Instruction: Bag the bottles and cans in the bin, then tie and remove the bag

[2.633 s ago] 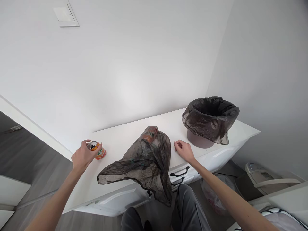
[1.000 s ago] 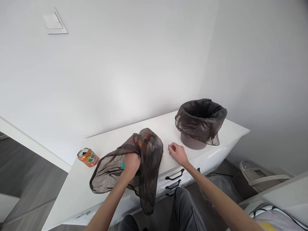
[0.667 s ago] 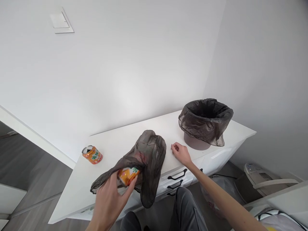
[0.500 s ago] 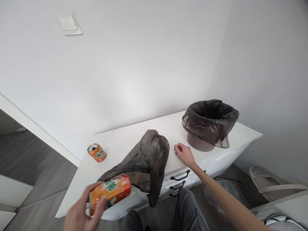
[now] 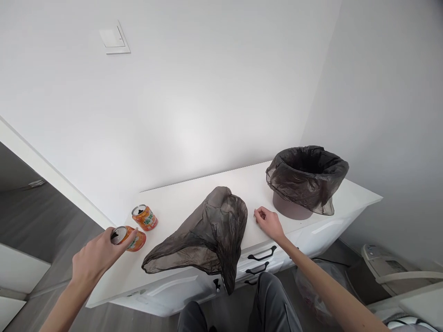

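My left hand [image 5: 98,254] is wrapped round an orange drink can [image 5: 136,240], which stands upright at the left end of the white cabinet top. Just behind it is a second orange drink can [image 5: 147,218], its top opened. A dark, see-through plastic bag [image 5: 211,230] lies crumpled in the middle, part of it hanging over the front edge. My right hand [image 5: 270,223] rests on the cabinet top right of that bag, fingers curled in; whether anything is inside them is hidden. Close to its right stands a bin [image 5: 292,209] lined with a dark bag [image 5: 304,184].
The white cabinet [image 5: 180,288] has black drawer handles [image 5: 262,253] on its front. A white wall with a light switch [image 5: 114,39] rises behind. On the floor at right are a clear plastic bag [image 5: 316,288] and a grey appliance [image 5: 387,267].
My left hand has carried its can from in front of the plastic bag leftward and set it upright beside the other can. My right hand has stayed put.
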Motion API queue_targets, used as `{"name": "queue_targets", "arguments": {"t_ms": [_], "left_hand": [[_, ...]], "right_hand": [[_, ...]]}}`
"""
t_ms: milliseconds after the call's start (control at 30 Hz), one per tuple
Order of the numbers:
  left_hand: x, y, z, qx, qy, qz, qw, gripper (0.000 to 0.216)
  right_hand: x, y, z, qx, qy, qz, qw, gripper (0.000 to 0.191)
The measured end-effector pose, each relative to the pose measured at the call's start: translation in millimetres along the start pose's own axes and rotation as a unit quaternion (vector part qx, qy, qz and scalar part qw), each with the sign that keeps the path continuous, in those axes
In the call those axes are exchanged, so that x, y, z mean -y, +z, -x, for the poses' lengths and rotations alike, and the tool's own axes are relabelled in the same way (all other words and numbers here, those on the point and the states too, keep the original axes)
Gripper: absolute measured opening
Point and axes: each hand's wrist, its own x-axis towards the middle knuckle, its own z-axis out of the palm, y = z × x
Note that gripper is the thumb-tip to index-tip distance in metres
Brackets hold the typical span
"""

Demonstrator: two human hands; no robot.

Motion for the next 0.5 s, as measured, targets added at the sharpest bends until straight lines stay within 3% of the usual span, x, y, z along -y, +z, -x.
{"name": "queue_targets", "arguments": {"t_ms": [200,500], "left_hand": [[-2.5,12.7,-34.9,0.034,0.008,-0.054,0.998,0.063],[-11.5,22.6,-57.2,0.050,0.022,-0.050,0.997,0.060]], "right_hand": [[-0.3,0.8,-0.7,-0.001,-0.003,0.005,1.000,0.039],[1.8,0.4,-0.8,-0.002,-0.009,0.012,1.000,0.040]]}}
